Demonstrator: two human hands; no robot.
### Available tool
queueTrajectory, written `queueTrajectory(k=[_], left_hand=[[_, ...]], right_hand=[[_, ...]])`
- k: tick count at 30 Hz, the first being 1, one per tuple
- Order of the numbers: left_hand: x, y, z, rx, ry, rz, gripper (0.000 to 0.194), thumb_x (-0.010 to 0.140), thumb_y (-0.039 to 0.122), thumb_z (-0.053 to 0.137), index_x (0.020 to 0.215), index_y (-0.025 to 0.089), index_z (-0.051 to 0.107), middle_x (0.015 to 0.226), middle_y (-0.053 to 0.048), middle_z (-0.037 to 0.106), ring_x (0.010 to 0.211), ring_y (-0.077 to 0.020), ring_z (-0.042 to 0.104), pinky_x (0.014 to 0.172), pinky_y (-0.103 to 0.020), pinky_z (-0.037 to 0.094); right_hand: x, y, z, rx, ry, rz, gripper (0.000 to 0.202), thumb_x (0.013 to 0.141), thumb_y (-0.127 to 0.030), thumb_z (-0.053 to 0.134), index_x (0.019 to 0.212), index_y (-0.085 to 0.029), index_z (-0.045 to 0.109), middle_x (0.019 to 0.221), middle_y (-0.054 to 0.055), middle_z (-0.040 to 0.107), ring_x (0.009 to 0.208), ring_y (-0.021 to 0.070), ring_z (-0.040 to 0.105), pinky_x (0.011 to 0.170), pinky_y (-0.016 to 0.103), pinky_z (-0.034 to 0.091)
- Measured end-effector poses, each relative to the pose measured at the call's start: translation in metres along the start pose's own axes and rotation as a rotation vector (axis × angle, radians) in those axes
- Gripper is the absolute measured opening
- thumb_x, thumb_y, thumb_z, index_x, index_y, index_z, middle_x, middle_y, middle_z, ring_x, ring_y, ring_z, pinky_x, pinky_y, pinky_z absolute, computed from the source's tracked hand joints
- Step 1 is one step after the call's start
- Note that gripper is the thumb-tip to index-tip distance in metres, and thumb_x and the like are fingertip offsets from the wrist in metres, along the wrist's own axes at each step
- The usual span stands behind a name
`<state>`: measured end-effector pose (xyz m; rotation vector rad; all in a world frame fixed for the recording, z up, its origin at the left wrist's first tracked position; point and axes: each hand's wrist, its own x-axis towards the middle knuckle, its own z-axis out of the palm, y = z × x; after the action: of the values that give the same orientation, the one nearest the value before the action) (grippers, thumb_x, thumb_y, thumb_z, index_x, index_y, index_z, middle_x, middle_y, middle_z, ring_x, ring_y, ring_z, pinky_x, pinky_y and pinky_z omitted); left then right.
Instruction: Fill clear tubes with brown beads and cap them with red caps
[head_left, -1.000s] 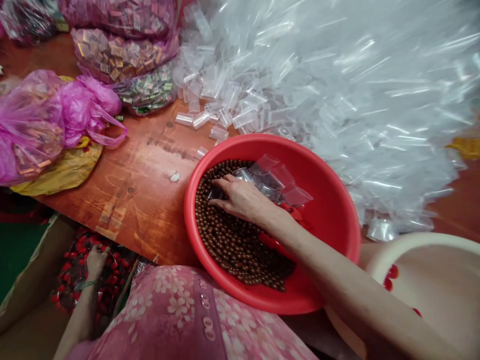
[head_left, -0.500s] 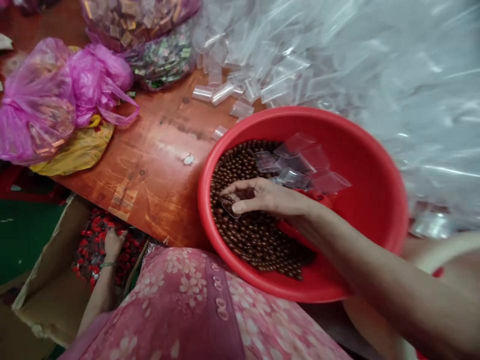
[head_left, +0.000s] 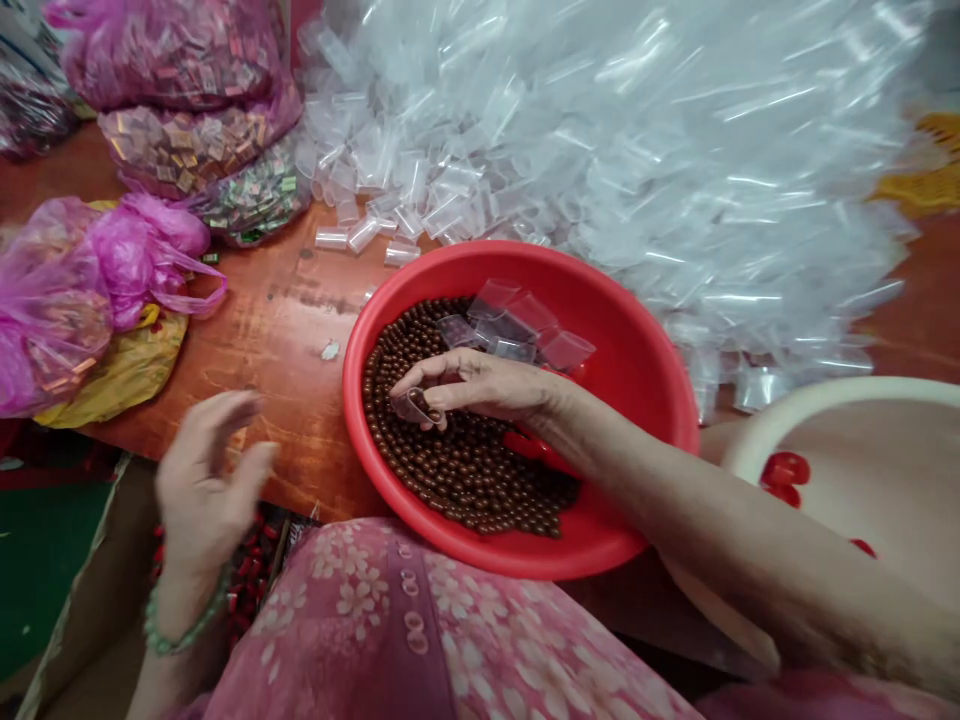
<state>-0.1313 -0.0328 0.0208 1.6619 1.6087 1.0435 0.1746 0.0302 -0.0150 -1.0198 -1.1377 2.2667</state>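
Note:
My right hand (head_left: 472, 385) is inside the red basin (head_left: 660, 350), its fingers closed round a small clear plastic sleeve (head_left: 411, 405) that has brown beads in it. Loose brown beads (head_left: 465, 490) lie under and around these fingers. Several clear sleeves (head_left: 517, 325) rest in the basin behind the hand, and red pieces (head_left: 536, 447) show partly beneath the wrist. My left hand (head_left: 214, 475), with a green bead bracelet at the wrist, hangs over the table's near edge, slightly blurred. Its fingers are apart and nothing shows between them.
Clear plastic sleeves (head_left: 600, 130) form a large heap behind the basin. Pink bags (head_left: 142, 255) of small pieces and a yellow bag (head_left: 124, 375) lie on the left. Below is a cardboard box (head_left: 82, 610) with red items. A white tub (head_left: 862, 395) stands at right.
My left hand has come up out of the cardboard box, away from the red items. The clear sleeve in my right hand is now raised and shows beads inside. The view has shifted.

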Motion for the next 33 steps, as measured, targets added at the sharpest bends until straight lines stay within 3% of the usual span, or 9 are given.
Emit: queueTrajectory(k=[3,6,8,11,15,20,24,28,33], left_hand=[[0.022,0.029,0.045,-0.105,-0.328,0.247,0.053,0.082,0.036,0.071,0.13,0.019,0.057,0.133,-0.012,0.06,0.119,-0.0249,0.061,0.105,-0.039,0.051],[0.039,0.035,0.077,-0.104,-0.539,0.383,0.061,0.081,0.038,0.073,0.134,0.014,0.055,0.138,-0.018,0.057,0.128,-0.0277,0.055,0.11,-0.044,0.046],[0.044,0.037,0.091,-0.131,-0.621,0.418,0.056,0.082,0.035,0.073,0.132,0.013,0.058,0.139,-0.019,0.057,0.131,-0.0274,0.054,0.112,-0.045,0.043],[0.046,0.042,0.103,-0.245,-0.655,0.378,0.038,0.081,0.026,0.073,0.118,0.016,0.069,0.14,-0.017,0.057,0.129,-0.0262,0.057,0.113,-0.044,0.042],[0.047,0.044,0.107,-0.442,-0.643,0.259,0.018,0.075,0.02,0.078,0.093,0.018,0.076,0.136,-0.012,0.061,0.127,-0.0265,0.058,0.112,-0.045,0.042],[0.045,0.042,0.105,-0.701,-0.677,0.081,0.014,0.077,0.018,0.076,0.09,0.017,0.072,0.129,-0.01,0.064,0.115,-0.0228,0.065,0.101,-0.039,0.052],[0.037,0.047,0.103,-0.688,-0.802,0.093,0.012,0.084,0.015,0.067,0.096,0.016,0.068,0.115,-0.01,0.07,0.106,-0.0186,0.068,0.096,-0.033,0.053],[0.037,0.052,0.098,-0.64,-0.788,0.099,0.014,0.088,0.017,0.063,0.101,0.015,0.066,0.1,-0.007,0.072,0.092,-0.0153,0.069,0.086,-0.027,0.055],[0.042,0.055,0.094,-0.575,-0.733,0.208,0.012,0.087,0.015,0.065,0.099,0.016,0.067,0.097,-0.005,0.072,0.09,-0.0134,0.069,0.082,-0.023,0.055]], right_hand=[[-0.006,-0.006,0.004,0.03,0.024,-0.042,0.05,0.066,-0.046,0.084,0.101,-0.013,0.07,0.079,0.001,0.068,0.065,0.0109,0.063,0.053,0.021,0.049],[-0.014,-0.008,0.008,0.044,0.021,-0.083,0.048,0.067,-0.047,0.083,0.096,-0.013,0.069,0.075,0.0,0.066,0.061,0.0095,0.062,0.05,0.018,0.048],[-0.018,-0.008,0.011,0.052,0.017,-0.114,0.046,0.068,-0.048,0.083,0.094,-0.013,0.068,0.072,-0.001,0.065,0.058,0.0085,0.06,0.049,0.018,0.048],[-0.023,-0.008,0.014,0.055,0.035,-0.143,0.046,0.068,-0.05,0.082,0.089,-0.013,0.066,0.068,-0.002,0.063,0.055,0.0082,0.058,0.051,0.019,0.05],[-0.034,-0.01,0.019,0.022,0.12,-0.132,0.044,0.071,-0.053,0.079,0.087,-0.015,0.065,0.073,0.0,0.065,0.06,0.0091,0.061,0.057,0.02,0.053],[-0.048,-0.006,0.022,-0.217,0.234,-0.083,0.029,0.088,-0.047,0.062,0.09,-0.018,0.064,0.08,0.002,0.068,0.068,0.0119,0.064,0.067,0.026,0.056],[-0.053,0.006,0.027,-0.635,0.26,-0.098,0.03,0.096,-0.039,0.043,0.1,-0.019,0.067,0.084,0.003,0.069,0.078,0.0162,0.065,0.075,0.032,0.055],[-0.058,0.012,0.031,-0.915,0.306,-0.096,0.032,0.096,-0.029,0.039,0.105,-0.02,0.068,0.093,0.004,0.072,0.083,0.0181,0.066,0.079,0.033,0.053],[-0.082,0.016,0.012,-0.978,0.586,-0.074,0.029,0.092,-0.028,0.044,0.104,-0.019,0.069,0.095,0.008,0.074,0.084,0.021,0.069,0.079,0.034,0.053]])
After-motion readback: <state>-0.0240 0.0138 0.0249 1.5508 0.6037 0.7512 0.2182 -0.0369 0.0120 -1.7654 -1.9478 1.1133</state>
